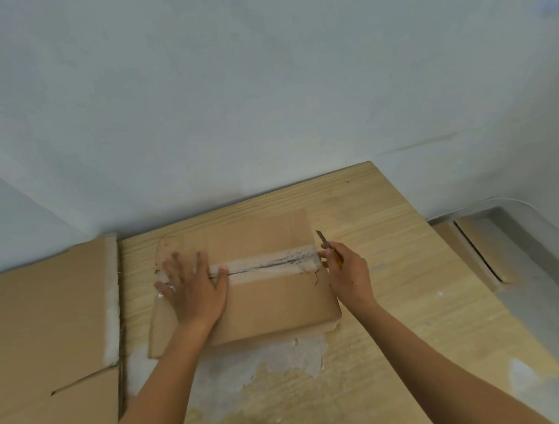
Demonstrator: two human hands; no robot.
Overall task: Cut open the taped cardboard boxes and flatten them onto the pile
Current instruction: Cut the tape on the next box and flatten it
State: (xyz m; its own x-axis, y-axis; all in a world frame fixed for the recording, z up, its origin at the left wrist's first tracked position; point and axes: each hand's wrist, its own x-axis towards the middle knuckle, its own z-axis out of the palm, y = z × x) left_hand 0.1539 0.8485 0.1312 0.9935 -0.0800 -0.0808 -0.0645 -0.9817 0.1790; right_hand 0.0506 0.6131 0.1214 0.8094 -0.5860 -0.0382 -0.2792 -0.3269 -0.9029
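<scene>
A closed cardboard box point(269, 307) lay flat on the wooden bench point(383, 240), near its middle and a little way out from the white wall point(236, 102). A strip of pale tape point(273, 262) ran across the top of the box from left to right, and a dark line ran along the middle of the strip for most of its length.

The left hand point(192, 288) lay palm down on the left part of the box top. Its fingers were straight and spread, and the thumb reached out to the near edge of the tape. The left end of the strip was hidden under this hand.

The right hand point(347, 273) was at the right edge of the box, level with the end of the tape. Its fingers were curled round a cutter point(324, 240) with a yellow handle. The thin blade pointed up and away from the person, just past the box's right edge, and did not touch the tape.

To the left of the box, a sheet of flat cardboard point(47, 315) lay with a strip of pale tape along its right edge, well apart from the box. A rough white patch point(245, 365) showed on the bench surface just in front of the box. Past the right edge of the bench, lower down, another piece of cardboard point(469, 252) lay by the wall.
</scene>
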